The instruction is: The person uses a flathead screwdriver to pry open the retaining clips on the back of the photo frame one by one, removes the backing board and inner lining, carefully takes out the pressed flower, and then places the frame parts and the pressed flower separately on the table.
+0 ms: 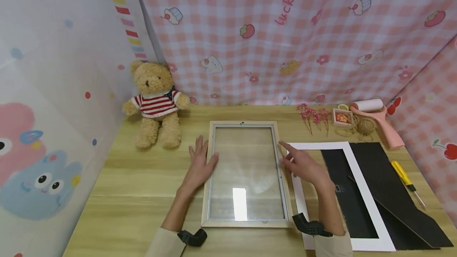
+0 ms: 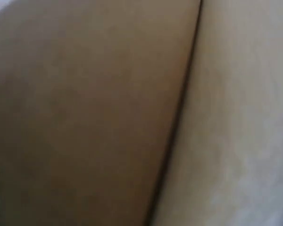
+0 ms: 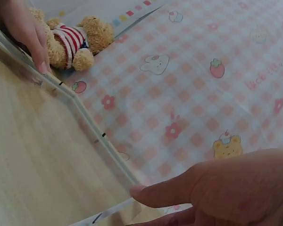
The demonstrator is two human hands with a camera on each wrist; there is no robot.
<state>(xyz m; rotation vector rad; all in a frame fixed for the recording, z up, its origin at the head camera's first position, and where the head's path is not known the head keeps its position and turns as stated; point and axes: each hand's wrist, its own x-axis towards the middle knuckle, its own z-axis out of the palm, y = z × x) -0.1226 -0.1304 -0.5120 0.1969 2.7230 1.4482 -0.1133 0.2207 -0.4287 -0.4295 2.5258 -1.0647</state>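
frame (image 1: 246,173) flat, mid-surface, glass up, so I can steady both long sides | my left hand (image 1: 200,163) open, fingers spread, flat against its left rail | my right hand (image 1: 301,164) loosely open, forefinger out, touching the right rail, gripping nothing | white mat (image 1: 353,193) and black backing (image 1: 392,185) parked toward the right edge

Picture frame (image 1: 246,173): light wood border w/ clear glass pane, lying flat on table (image 1: 118,193), centre, long sides running front-to-back, near front edge. Glass reflecting a bright rectangle. Left hand (image 1: 200,163) resting on left rail; right hand (image 1: 301,163) touching right rail.
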